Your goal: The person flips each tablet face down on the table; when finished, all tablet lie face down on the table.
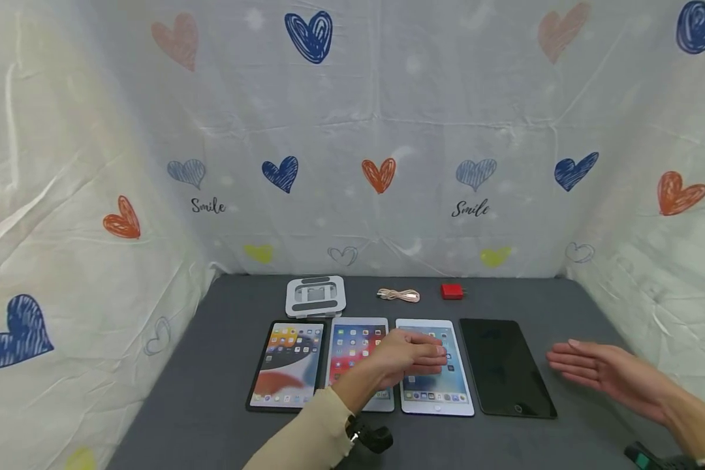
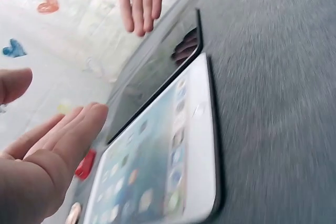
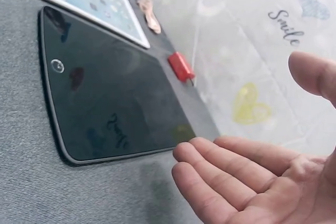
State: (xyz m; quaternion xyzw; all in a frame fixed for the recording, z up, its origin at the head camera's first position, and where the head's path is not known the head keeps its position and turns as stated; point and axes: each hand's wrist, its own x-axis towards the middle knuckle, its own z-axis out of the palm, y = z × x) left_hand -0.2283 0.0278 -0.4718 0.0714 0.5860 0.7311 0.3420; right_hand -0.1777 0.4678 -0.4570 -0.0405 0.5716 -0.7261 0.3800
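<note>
Four tablets lie side by side on the dark grey table. My left hand (image 1: 408, 358), fingers extended, hovers over the white tablet with a blue screen (image 1: 437, 385) and overlaps the white tablet with a red and purple screen (image 1: 352, 346). Farthest left is a black-framed tablet (image 1: 288, 365) with its screen lit. The rightmost one is a black tablet (image 1: 505, 365) with a dark screen and a round home button. To its right my right hand (image 1: 611, 372) is held palm inward, fingers straight and thumb apart, holding nothing. In the right wrist view its fingertips (image 3: 184, 150) appear near the black tablet's edge.
Behind the tablets sit a folded silver stand (image 1: 315, 307), a bundled pale cable (image 1: 398, 296) and a red charger plug (image 1: 452, 291). A white curtain (image 1: 376, 228) printed with hearts hangs around the back and both sides of the table (image 1: 223, 378).
</note>
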